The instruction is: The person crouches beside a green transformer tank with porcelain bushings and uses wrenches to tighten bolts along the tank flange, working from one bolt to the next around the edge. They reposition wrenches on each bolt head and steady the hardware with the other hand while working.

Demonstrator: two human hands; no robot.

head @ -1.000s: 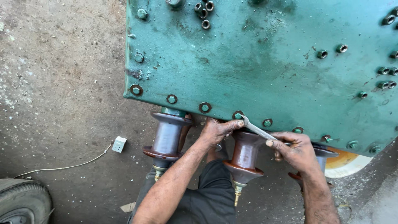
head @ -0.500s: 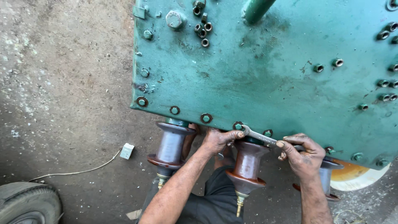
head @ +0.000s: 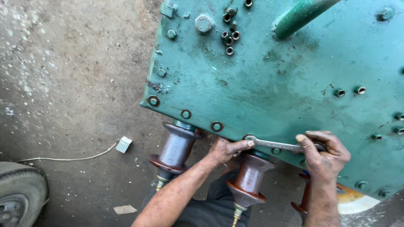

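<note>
So the big green cover [head: 273, 92] fills most of the view, with bolts along its near edge and a few loose nuts [head: 229, 35] sitting up near the far edge. Three brown insulators [head: 176, 147] stick out from under that near edge. The right hand [head: 324, 153] is closed around the handle of a wrench [head: 275, 145], which lies flat along the near edge with its ring end on a bolt there. The left hand [head: 225, 149] is curled, fingertips pressing on the ring end, gripping nothing. A tyre [head: 19, 193] sits at the bottom left, with a white cable [head: 67, 159] on the floor.
</note>
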